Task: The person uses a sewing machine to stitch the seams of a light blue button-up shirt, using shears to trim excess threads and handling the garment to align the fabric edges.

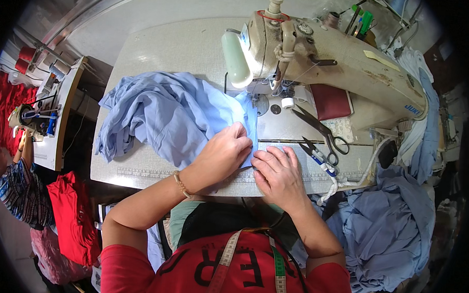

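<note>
A light blue cloth (162, 112) lies bunched on the sewing table, its narrow right edge running up to the needle area of a beige sewing machine (322, 56). My left hand (226, 149) is closed on that edge, fingertips pinching the cloth near the table's front. Just right of it, my right hand (278, 172) rests on the tabletop with fingers stretched out and slightly bent, its fingertips beside the cloth's edge. Black-bladed scissors (321, 129) and small thread snips (318, 156) lie to the right of the cloth.
A ruler strip (155, 173) runs along the front of the table (160, 44). More blue cloth (382, 231) is heaped at the right. A dark red flat item (330, 102) lies under the machine arm. At far left, another person works at a second machine (24, 115).
</note>
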`<state>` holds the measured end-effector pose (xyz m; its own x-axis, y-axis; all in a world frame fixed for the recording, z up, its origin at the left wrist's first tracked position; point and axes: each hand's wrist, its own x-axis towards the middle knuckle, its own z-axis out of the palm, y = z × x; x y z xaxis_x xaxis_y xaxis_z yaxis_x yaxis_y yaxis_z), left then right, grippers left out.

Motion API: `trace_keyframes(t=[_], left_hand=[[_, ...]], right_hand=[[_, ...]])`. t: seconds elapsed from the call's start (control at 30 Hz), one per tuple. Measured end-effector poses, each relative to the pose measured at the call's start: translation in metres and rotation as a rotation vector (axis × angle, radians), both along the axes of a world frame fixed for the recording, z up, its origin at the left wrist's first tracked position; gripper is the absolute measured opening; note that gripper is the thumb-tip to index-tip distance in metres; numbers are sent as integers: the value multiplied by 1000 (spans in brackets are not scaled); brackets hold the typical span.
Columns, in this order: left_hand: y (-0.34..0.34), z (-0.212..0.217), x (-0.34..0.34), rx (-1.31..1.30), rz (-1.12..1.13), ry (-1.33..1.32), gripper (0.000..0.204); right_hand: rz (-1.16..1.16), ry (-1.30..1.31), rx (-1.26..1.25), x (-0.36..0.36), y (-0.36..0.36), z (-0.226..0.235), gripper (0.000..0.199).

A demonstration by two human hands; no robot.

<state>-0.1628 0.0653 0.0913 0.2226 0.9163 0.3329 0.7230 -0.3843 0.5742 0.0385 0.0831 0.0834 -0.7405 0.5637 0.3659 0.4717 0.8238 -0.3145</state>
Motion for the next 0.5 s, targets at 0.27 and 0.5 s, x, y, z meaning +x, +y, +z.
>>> trace_keyframes(t=[0.27,0.5], left_hand=[[10,-15,7,-4,74,-100,10],[13,-19,7,4,52,-142,10]], right_hand=[[-1,10,-14,0,0,-1,26],[1,10,-35,1,0,-1,27]])
